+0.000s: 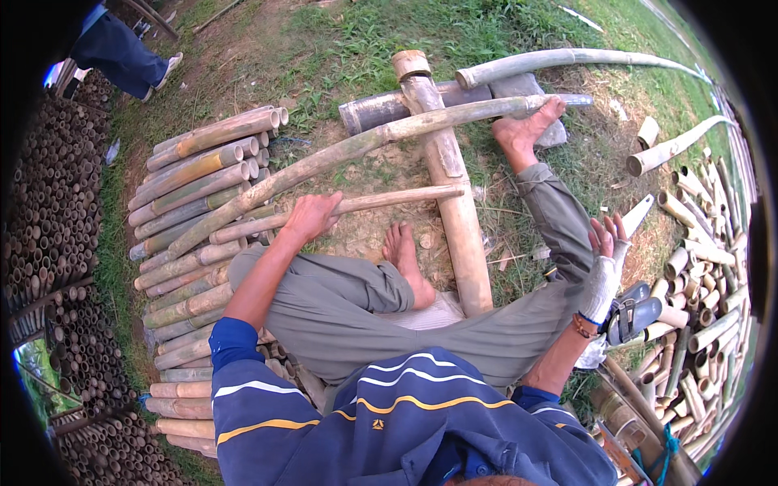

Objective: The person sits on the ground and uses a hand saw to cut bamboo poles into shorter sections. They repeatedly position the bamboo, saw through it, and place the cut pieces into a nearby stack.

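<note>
Head view: a pole [401,198] runs through the clasped left hand [313,217]; right hand [604,263] unclear in grip.

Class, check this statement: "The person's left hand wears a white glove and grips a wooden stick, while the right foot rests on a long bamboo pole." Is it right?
Not quite: the head view shows the white glove on the right hand. The left hand is bare; it does grip the wooden stick, and the right foot does rest on the long bamboo pole.

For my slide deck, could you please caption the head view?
A barefoot person sits among cut bamboo, left hand on a slim pole, part-gloved right hand near a pale blade.
</note>
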### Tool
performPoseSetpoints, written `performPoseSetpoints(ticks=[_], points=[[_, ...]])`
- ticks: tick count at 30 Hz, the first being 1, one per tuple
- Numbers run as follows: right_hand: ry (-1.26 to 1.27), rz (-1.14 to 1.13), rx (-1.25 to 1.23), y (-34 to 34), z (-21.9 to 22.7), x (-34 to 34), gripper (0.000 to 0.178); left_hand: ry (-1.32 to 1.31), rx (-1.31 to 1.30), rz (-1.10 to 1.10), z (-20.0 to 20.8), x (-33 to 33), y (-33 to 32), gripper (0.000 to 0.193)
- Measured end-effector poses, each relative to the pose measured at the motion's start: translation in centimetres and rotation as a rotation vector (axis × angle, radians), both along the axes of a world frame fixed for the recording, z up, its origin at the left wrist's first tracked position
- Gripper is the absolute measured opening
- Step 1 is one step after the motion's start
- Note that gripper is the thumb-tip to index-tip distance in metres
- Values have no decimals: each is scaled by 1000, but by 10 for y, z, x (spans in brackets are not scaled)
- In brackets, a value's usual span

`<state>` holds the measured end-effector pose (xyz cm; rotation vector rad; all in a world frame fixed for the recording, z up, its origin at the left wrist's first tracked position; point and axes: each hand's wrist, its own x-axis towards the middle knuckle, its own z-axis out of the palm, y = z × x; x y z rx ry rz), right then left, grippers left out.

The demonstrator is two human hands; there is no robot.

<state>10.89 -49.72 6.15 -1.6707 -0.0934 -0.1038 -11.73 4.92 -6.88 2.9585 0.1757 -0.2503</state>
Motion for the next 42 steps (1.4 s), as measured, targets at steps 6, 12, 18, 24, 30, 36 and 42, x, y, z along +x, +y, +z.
performPoseSetpoints(ticks=[6, 12, 18, 24, 30, 36, 42], points=[[236, -382, 71, -212, -111, 8, 55, 181, -164, -35, 22, 7, -9, 48], [374, -190, -578, -45, -199, 42, 51, 438, -365, 74, 29, 6, -16, 58], [238, -112, -690, 82, -186, 92, 48, 324, -282, 63, 1, -6, 0, 71], [202, -94, -703, 112, -184, 103, 44, 456, -437, -9, 6, -5, -19, 78], [192, -81, -701, 108, -182, 92, 40, 258, -499, -34, 27, 18, -37, 69], [178, -65, -732, 110, -179, 87, 37, -429, -455, -90, 65, 76, -64, 37], [141, -26, -927, 16, -169, 30, 33, -572, -232, 51, 42, 178, -54, 82]])
